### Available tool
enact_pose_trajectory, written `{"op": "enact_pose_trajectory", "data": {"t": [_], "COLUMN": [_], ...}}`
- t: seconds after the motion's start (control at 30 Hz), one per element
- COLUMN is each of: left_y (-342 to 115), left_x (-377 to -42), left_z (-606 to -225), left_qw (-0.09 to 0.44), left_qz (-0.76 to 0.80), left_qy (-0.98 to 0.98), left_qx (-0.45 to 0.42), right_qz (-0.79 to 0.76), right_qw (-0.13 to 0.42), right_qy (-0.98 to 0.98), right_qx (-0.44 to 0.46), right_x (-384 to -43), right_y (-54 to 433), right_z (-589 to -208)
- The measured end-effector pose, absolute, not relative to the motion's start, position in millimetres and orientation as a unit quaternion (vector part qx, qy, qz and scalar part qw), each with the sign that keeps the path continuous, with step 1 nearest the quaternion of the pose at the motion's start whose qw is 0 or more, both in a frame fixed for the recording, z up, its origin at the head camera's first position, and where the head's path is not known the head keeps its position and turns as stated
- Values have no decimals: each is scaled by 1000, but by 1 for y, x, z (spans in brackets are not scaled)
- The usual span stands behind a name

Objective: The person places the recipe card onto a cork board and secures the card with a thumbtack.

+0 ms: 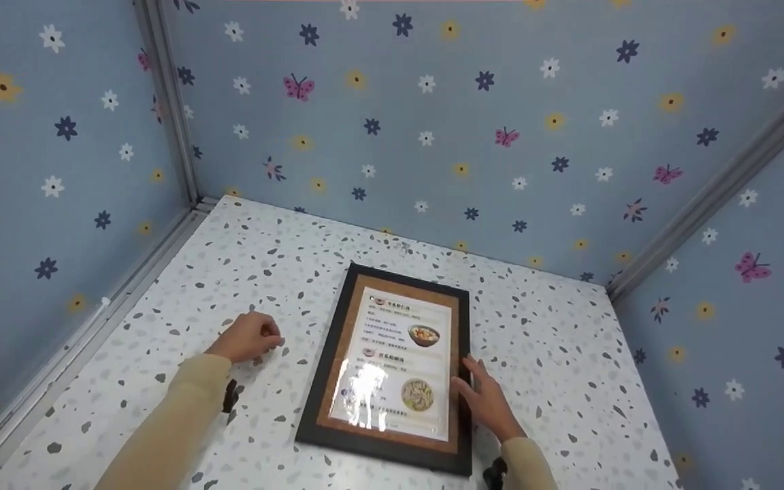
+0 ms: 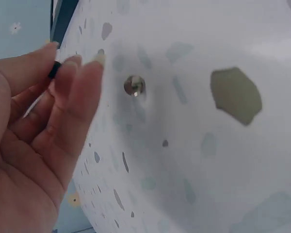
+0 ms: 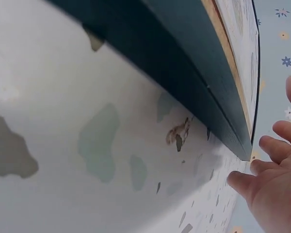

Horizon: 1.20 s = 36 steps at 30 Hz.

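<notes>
A black-framed cork board (image 1: 460, 408) lies flat on the speckled table, with a glossy printed sheet (image 1: 392, 361) on it showing writing and two food pictures. To its left, my left hand (image 1: 249, 337) hovers low over the table, fingers curled. In the left wrist view, thumb and fingertips pinch a small dark object (image 2: 54, 69), mostly hidden; its kind is unclear. A small round shiny piece (image 2: 135, 86) is on the tabletop near those fingers. At the frame's right edge is my right hand (image 1: 491, 405), fingers spread and extended, apparently touching the border.
The white speckled table (image 1: 569, 381) fits between flower-patterned blue walls (image 1: 426, 109) at the back and both sides. Grey metal posts (image 1: 171, 102) stand at the corners. Light glares off the lower left of the sheet. A dark band (image 1: 230, 396) is at the left wrist.
</notes>
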<state>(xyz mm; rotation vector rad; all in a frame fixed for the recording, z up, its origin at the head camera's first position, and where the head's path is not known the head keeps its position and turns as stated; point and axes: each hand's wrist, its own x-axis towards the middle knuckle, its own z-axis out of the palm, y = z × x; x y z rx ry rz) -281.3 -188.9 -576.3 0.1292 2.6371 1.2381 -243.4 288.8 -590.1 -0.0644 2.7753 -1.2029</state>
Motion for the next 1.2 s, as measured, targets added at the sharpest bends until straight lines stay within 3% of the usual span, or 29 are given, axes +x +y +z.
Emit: {"op": "enact_pose_trajectory", "data": {"t": [0.57, 0.83, 1.2], "left_y": [-118, -65, 29], "left_x": [-277, -260, -246], "left_z": [-561, -562, -576], "left_qw": [95, 87, 126], "left_qz": [516, 555, 523], "left_qy": [844, 805, 790], "left_qx": [107, 190, 293], "right_qz": [-347, -259, -218], "right_qw": [65, 97, 103], "right_qy": [932, 951, 959], "right_qx": [-85, -137, -150], "right_x": [-256, -271, -282], "right_y": [276, 271, 267], "right_z": [-597, -599, -603]}}
